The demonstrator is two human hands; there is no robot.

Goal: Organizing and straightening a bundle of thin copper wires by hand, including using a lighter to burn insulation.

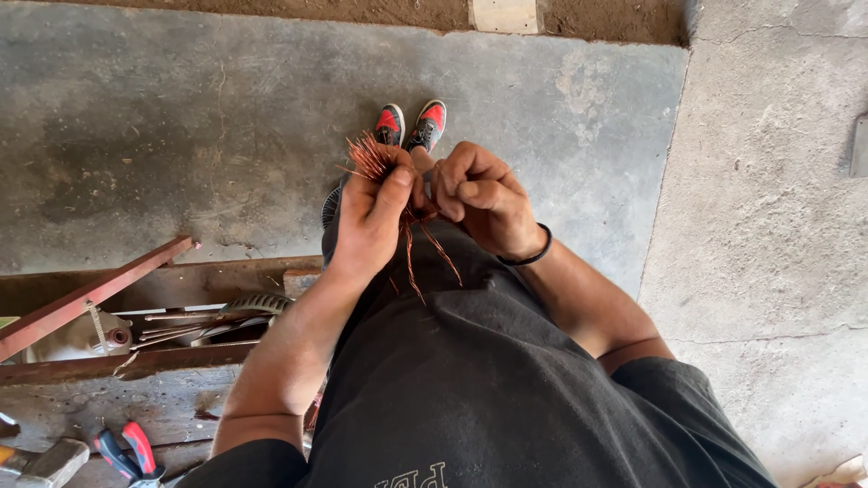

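Note:
I stand looking down at my dark shirt and my red and black shoes on a concrete floor. My left hand grips a bundle of thin copper wires, whose cut ends fan out above the fist. Loose strands hang down below both hands. My right hand, with a black band on its wrist, pinches some of these wires right beside my left thumb. Both hands are held together at waist height.
At the left stands a rusty metal frame with metal parts and a ribbed round piece inside it. Red and blue handled pliers and a hammer head lie at the bottom left. Bare soil runs along the top edge.

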